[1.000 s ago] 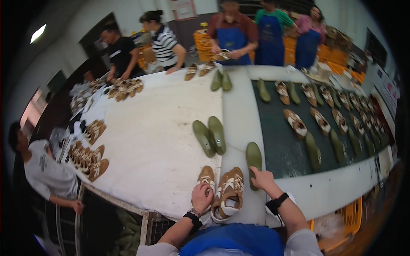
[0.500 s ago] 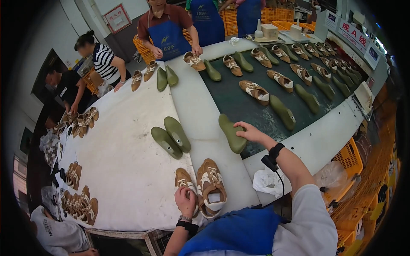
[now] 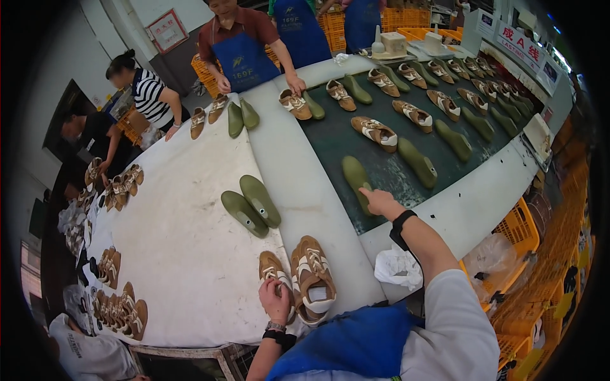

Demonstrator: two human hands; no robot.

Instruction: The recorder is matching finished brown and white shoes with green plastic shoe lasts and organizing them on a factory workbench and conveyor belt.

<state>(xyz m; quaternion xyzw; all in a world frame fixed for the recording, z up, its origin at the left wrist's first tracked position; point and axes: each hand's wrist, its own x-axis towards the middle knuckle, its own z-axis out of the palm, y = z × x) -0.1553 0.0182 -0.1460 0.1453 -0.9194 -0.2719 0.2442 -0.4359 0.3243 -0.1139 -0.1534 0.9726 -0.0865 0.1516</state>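
Note:
A green shoe last (image 3: 356, 178) lies along the near left part of the dark green belt (image 3: 397, 181). My right hand (image 3: 383, 203) is at its near end, the index finger stretched onto it and the other fingers curled. At the table's near edge, my left hand (image 3: 274, 300) grips a brown and white sneaker (image 3: 271, 261) at its opening, covering part of it. Touching that shoe on its right is another sneaker (image 3: 311, 270), its opening toward me. Two more green lasts (image 3: 260, 200) lie side by side farther off on the white cloth.
Rows of sneakers (image 3: 375, 132) and lasts (image 3: 416, 163) cover the belt. Crumpled white paper (image 3: 398, 267) lies right of my sneakers. Across the table a person in a blue apron (image 3: 244, 63) touches a sneaker (image 3: 295, 105). More sneakers (image 3: 121, 311) stand along the left edge; yellow crates (image 3: 515, 228) are at right.
My right hand has carried the green last from the white strip rightward and away onto the belt. My left hand stays at its sneaker. The person opposite has shifted a sneaker onto the belt's edge.

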